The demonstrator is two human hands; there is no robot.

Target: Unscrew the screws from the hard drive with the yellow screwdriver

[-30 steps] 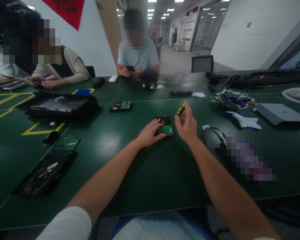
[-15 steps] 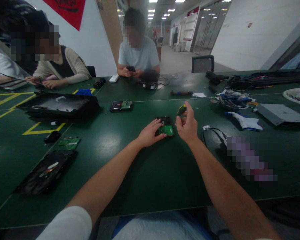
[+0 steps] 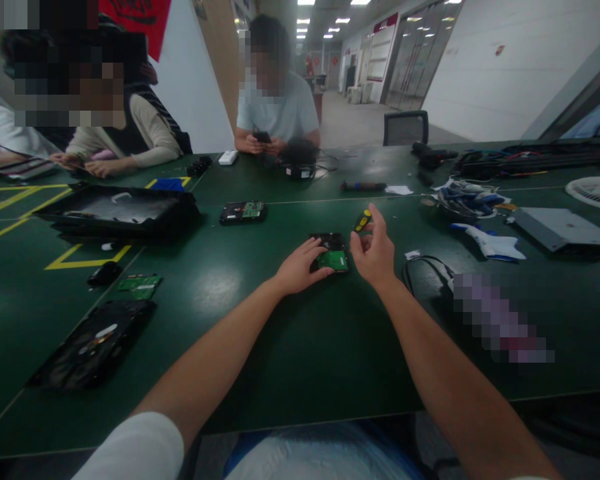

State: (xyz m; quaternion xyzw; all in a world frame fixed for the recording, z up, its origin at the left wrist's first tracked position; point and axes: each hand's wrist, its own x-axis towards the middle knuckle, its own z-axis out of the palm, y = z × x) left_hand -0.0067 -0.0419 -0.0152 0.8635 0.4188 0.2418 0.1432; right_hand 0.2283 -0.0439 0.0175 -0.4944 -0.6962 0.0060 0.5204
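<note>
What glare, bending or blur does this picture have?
In the head view, a pale glare patch sits on the green table, left of the left hand; the glass doors lean, probably lens distortion; coarse pixel blocks cover an item at right.

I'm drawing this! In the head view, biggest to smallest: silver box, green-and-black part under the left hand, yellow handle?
1. Silver box
2. Green-and-black part, partly covered
3. Yellow handle, partly covered too

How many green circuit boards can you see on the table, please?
3: one board at the left hand, another board on the black device farther away, and a third board at the left, just beyond the black casing. Others may be hidden.
</note>
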